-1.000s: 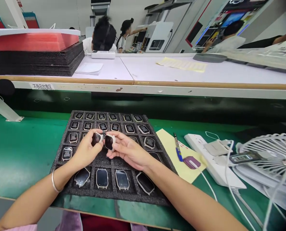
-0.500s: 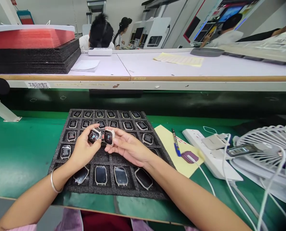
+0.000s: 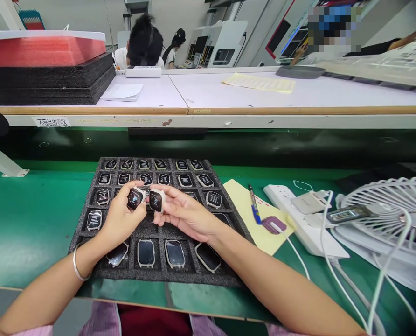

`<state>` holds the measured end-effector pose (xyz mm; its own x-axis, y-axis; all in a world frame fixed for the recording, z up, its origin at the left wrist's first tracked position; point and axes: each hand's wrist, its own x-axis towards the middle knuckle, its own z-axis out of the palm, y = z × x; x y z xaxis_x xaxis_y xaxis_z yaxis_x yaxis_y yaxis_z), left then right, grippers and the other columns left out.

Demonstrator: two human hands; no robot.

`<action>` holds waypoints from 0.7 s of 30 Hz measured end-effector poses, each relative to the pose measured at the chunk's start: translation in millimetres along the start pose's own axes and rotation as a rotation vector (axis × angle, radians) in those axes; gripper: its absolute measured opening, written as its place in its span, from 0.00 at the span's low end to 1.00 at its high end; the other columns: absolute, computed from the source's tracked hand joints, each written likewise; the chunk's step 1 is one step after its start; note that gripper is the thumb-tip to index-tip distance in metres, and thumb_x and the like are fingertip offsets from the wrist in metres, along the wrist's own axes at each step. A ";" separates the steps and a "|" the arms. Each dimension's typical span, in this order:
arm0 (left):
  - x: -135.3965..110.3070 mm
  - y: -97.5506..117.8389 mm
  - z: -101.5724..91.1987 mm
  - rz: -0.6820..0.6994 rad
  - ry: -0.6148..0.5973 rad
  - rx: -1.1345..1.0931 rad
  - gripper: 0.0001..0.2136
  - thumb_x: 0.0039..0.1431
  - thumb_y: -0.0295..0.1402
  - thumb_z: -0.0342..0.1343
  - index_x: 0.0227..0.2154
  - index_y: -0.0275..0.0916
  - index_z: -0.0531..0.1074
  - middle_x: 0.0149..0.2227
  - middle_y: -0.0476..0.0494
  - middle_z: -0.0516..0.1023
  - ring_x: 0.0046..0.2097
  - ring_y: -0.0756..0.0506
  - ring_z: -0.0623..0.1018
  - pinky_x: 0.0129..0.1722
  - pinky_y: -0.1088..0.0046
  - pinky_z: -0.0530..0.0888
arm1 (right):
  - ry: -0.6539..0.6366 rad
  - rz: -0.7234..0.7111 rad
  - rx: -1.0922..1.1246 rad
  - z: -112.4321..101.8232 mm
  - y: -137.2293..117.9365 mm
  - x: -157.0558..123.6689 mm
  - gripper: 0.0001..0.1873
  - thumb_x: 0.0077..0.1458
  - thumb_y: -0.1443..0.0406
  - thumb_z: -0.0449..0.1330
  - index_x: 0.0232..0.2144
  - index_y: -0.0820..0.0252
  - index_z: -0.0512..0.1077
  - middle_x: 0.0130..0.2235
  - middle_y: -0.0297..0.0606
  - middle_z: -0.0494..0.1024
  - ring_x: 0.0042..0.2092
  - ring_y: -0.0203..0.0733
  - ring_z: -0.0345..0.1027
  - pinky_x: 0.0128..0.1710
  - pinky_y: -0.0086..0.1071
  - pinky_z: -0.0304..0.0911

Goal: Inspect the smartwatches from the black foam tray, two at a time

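Observation:
My left hand point(image 3: 124, 212) is closed on a smartwatch body point(image 3: 135, 199) without a strap, its lit screen facing me. Beside it, my right hand point(image 3: 180, 210) pinches a second smartwatch body point(image 3: 156, 200), also with a lit screen. The two watches are held side by side, above a black foam tray point(image 3: 159, 275). Rows of similar watch bodies sit in the tray's compartments; those at the back show white text. In the front row, a dark-screened watch point(image 3: 146, 253) lies beside another one point(image 3: 175, 254). My hands and forearms hide some middle compartments.
Right of the tray lies yellow paper point(image 3: 236, 196) with a marker pen point(image 3: 254, 205) and a purple charging puck point(image 3: 273, 225). Farther right are a white power strip point(image 3: 299, 219), cables and a fan point(image 3: 397, 210). A shelf point(image 3: 201, 93) runs across the back, bearing stacked foam point(image 3: 47, 79). People are beyond it.
Both hands keep hold of their watches, with barely any movement. The camera view has shifted slightly. Beyond the shelf, a person in a dark cap has changed posture.

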<state>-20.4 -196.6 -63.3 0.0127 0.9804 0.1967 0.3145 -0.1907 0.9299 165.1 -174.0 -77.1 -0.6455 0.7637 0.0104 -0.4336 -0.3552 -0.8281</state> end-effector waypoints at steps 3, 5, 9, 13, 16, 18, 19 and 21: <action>-0.1 0.1 0.6 0.002 -0.003 -0.002 0.19 0.52 0.32 0.55 0.49 0.37 0.68 0.37 0.47 0.76 0.36 0.48 0.75 0.37 0.71 0.71 | -0.003 0.002 0.003 0.3 0.2 -0.2 0.24 0.54 0.63 0.70 0.52 0.54 0.70 0.38 0.32 0.78 0.34 0.34 0.77 0.35 0.28 0.71; -0.1 -0.2 0.7 0.005 -0.008 -0.010 0.19 0.52 0.32 0.55 0.48 0.38 0.68 0.37 0.47 0.76 0.36 0.47 0.75 0.38 0.71 0.71 | -0.011 0.004 0.005 0.4 0.1 -0.7 0.24 0.54 0.63 0.70 0.52 0.54 0.70 0.38 0.32 0.77 0.34 0.34 0.77 0.35 0.28 0.70; -0.3 -0.7 0.7 0.019 -0.040 -0.029 0.18 0.52 0.32 0.55 0.48 0.39 0.68 0.37 0.47 0.76 0.38 0.47 0.76 0.41 0.70 0.71 | -0.023 -0.011 0.009 1.2 -0.1 -1.9 0.23 0.55 0.63 0.70 0.52 0.54 0.71 0.38 0.32 0.77 0.34 0.33 0.77 0.35 0.27 0.70; -0.3 0.8 1.0 0.013 -0.027 -0.073 0.19 0.52 0.32 0.56 0.48 0.38 0.67 0.37 0.47 0.75 0.38 0.47 0.75 0.41 0.70 0.71 | -0.015 -0.020 0.012 3.2 -0.9 -2.7 0.23 0.55 0.62 0.70 0.52 0.53 0.71 0.39 0.32 0.77 0.34 0.34 0.77 0.36 0.28 0.71; 0.0 1.7 1.0 0.001 -0.012 -0.105 0.20 0.51 0.32 0.57 0.48 0.38 0.67 0.37 0.47 0.74 0.37 0.48 0.74 0.39 0.71 0.71 | -0.012 -0.017 0.006 4.1 -1.9 -3.4 0.23 0.54 0.62 0.70 0.51 0.53 0.71 0.41 0.33 0.77 0.34 0.35 0.77 0.36 0.29 0.71; 0.0 1.4 0.6 0.002 -0.013 -0.113 0.20 0.51 0.32 0.57 0.48 0.38 0.67 0.37 0.47 0.74 0.37 0.48 0.74 0.40 0.70 0.71 | -0.014 -0.023 -0.001 4.4 -2.6 -4.2 0.23 0.54 0.62 0.70 0.51 0.53 0.71 0.42 0.33 0.77 0.34 0.34 0.76 0.36 0.29 0.71; -0.1 1.2 0.3 0.004 -0.013 -0.113 0.19 0.51 0.31 0.57 0.48 0.38 0.67 0.37 0.47 0.74 0.38 0.47 0.74 0.41 0.70 0.71 | -0.017 -0.028 -0.004 4.6 -2.9 -4.6 0.23 0.54 0.62 0.70 0.51 0.52 0.71 0.43 0.34 0.77 0.33 0.33 0.76 0.36 0.29 0.71; -0.4 1.2 -0.2 0.006 -0.009 -0.111 0.19 0.51 0.31 0.57 0.48 0.38 0.68 0.37 0.46 0.73 0.39 0.47 0.74 0.42 0.70 0.71 | -0.022 -0.035 -0.006 5.1 -3.4 -5.1 0.23 0.54 0.61 0.70 0.51 0.52 0.71 0.45 0.34 0.77 0.33 0.32 0.76 0.36 0.30 0.71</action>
<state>-20.3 -197.2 -62.3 0.0231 0.9795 0.2002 0.2070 -0.2006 0.9576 166.6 -179.4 -71.6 -0.6437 0.7635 0.0520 -0.4528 -0.3251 -0.8302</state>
